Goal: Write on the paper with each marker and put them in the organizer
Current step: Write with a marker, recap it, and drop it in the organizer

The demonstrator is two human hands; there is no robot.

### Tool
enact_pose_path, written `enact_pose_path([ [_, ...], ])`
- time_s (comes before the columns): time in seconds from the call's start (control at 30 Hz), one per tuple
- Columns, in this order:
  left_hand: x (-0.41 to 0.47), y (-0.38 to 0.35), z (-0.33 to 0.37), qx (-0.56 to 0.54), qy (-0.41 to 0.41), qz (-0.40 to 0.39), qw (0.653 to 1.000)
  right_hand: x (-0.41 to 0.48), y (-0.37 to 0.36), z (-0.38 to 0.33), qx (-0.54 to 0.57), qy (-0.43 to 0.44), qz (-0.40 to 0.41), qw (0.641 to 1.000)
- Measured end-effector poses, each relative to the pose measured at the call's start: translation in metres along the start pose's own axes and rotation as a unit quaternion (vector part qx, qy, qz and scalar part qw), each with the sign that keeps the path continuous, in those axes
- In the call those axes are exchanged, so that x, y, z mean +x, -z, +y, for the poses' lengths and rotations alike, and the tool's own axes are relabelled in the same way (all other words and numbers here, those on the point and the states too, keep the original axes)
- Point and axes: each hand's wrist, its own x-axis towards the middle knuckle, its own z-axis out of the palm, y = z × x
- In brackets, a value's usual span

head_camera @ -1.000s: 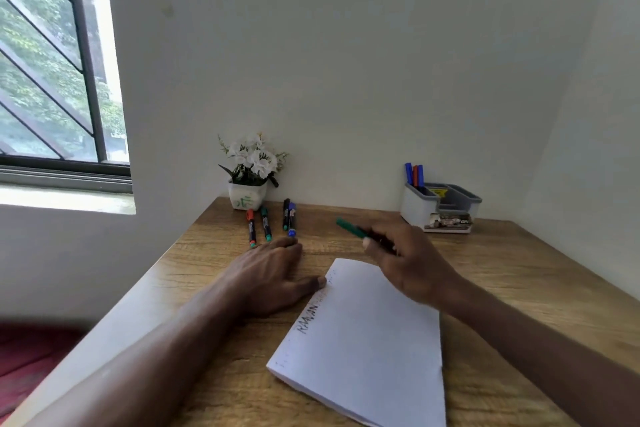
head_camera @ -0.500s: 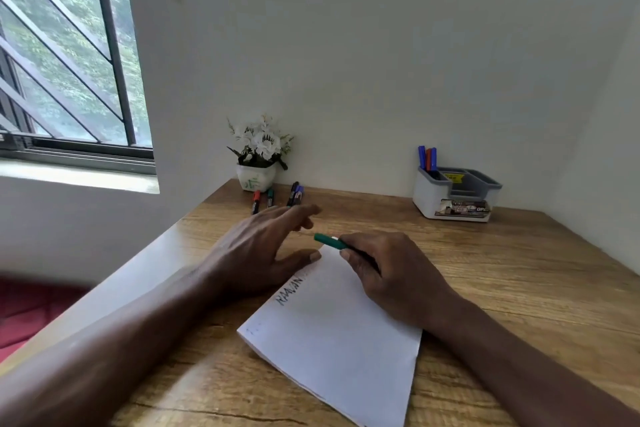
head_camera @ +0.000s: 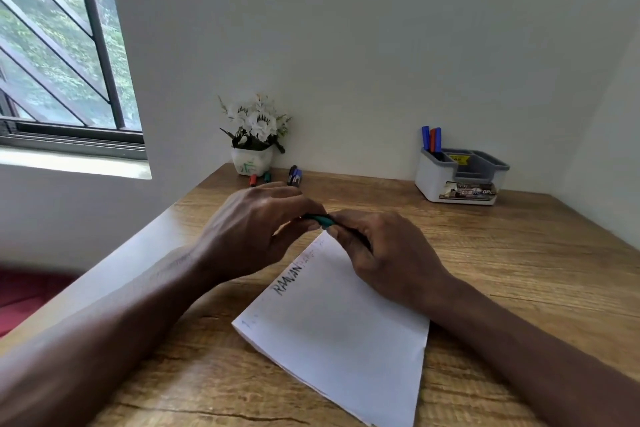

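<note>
A green marker (head_camera: 321, 219) is held between both hands above the top corner of the white paper (head_camera: 339, 326). My right hand (head_camera: 384, 253) grips its barrel; my left hand (head_camera: 256, 229) pinches the green cap end. The paper lies at an angle on the wooden desk and bears black lettering along its upper left edge. Several more markers (head_camera: 277, 178) lie at the back of the desk by the flower pot, partly hidden behind my left hand. The grey and white organizer (head_camera: 462, 177) stands at the back right with three markers (head_camera: 432, 139) upright in it.
A small white pot of white flowers (head_camera: 254, 142) stands against the wall at the back left. A window (head_camera: 62, 45) is on the left. The desk's (head_camera: 519, 270) left edge runs diagonally under my left forearm. A wall closes in on the right.
My left hand lifted off the desk and closed on the green marker's cap end. My right hand drew the marker nearer, over the paper's corner. The camera tilted down and left.
</note>
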Motion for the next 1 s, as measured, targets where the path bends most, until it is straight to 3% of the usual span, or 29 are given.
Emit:
enact_pose_path([
  [0.23, -0.001, 0.004, -0.006, 0.006, 0.018, 0.037, 0.999, -0.003, 0.000, 0.005, -0.056, -0.059, 0.000, 0.997],
  [0.4, -0.011, 0.002, -0.031, 0.040, 0.122, -0.045, 0.991, -0.006, 0.022, 0.016, -0.004, -0.048, -0.176, 0.983],
  [0.5, -0.012, 0.001, -0.036, 0.017, 0.160, -0.085, 0.983, -0.007, 0.028, 0.015, -0.053, -0.048, -0.233, 0.970],
  [0.7, -0.009, -0.002, -0.039, -0.031, 0.223, -0.106, 0.969, 0.007, 0.029, 0.031, -0.129, -0.096, -0.231, 0.959],
  [1.0, -0.001, -0.006, -0.031, 0.047, 0.229, -0.156, 0.960, 0.009, 0.031, 0.038, -0.172, -0.089, -0.207, 0.959],
])
